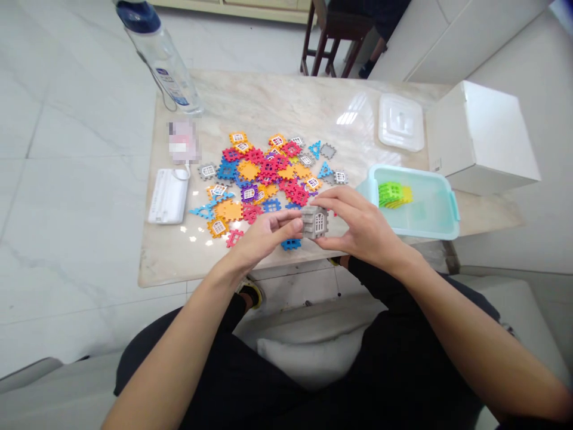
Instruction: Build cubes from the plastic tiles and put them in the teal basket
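Observation:
Between my two hands is a stack of grey building tiles [314,223] with notched edges, the front one showing a white window. My left hand [272,233] pinches the stack from its left side with thumb and fingers. Curved around its top and bottom edges on the right, my right hand [353,222] grips it too. Just beyond, a spread of loose interlocking tiles [248,170] in orange, red, blue, purple and grey lies on the marble-look table [277,98]. Blue triangular tiles [203,209] are among them. My hands hide part of the spread.
On the right, a light-blue bin [430,206] holds green and yellow tiles [394,194]. Behind it are a clear lid [401,122] and a white box [483,137]. A water bottle [168,65], a pixelated item [182,142] and a white power bank [168,196] stand left.

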`<state>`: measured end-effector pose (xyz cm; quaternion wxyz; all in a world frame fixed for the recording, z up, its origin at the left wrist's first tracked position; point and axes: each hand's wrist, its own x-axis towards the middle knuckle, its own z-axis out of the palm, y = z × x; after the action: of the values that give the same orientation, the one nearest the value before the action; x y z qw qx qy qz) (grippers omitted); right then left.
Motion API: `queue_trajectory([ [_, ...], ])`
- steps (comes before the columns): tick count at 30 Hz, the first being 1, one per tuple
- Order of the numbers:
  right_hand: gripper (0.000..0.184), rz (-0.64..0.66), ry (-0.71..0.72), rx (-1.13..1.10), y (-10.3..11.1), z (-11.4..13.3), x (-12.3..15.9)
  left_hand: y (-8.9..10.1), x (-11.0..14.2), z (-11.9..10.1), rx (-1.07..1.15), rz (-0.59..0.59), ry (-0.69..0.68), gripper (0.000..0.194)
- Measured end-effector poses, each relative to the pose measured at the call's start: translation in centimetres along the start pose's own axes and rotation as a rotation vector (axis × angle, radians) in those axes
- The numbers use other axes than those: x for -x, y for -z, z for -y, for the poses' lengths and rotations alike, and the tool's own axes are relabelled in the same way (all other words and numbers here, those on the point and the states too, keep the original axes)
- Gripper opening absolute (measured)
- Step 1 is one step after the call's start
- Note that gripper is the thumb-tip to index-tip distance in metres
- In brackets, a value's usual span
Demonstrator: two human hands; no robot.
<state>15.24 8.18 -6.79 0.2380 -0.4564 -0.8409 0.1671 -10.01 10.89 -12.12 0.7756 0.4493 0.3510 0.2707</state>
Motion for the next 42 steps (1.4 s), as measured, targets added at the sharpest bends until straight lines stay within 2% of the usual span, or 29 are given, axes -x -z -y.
queue_trajectory([
  [3, 0.056, -0.002, 0.026, -0.006, 0.2, 0.8, -0.6, -0.5, 0.1, 0.4, 0.074, 0.08, -0.031, 0.067],
  [8, 0.051, -0.037, 0.079, -0.001, 0.1, 1.6, -1.6, -0.6, 0.2, 0.2, 0.223, 0.08, -0.031, 0.068],
  [14, 0.059, -0.029, 0.146, -0.002, -0.1, 2.1, -1.9, 0.0, 0.3, -0.1, 0.303, 0.084, -0.044, 0.068],
  [18, 0.065, 0.002, 0.146, 0.002, -0.3, 2.3, -2.0, 0.3, 0.3, 0.1, 0.307, 0.098, -0.044, 0.07],
  [25, 0.07, -0.017, 0.145, -0.027, -0.4, 3.1, -2.4, 0.3, 0.7, -0.1, 0.283, 0.063, -0.046, 0.057],
  [31, 0.064, 0.02, 0.127, 0.008, -0.6, 3.1, -2.5, 0.4, 0.8, -0.2, 0.228, 0.032, -0.026, 0.058],
  [42, 0.063, 0.047, 0.157, 0.007, -0.5, 2.3, -2.0, 0.4, 0.6, 0.4, 0.231, 0.094, -0.028, 0.062],
])
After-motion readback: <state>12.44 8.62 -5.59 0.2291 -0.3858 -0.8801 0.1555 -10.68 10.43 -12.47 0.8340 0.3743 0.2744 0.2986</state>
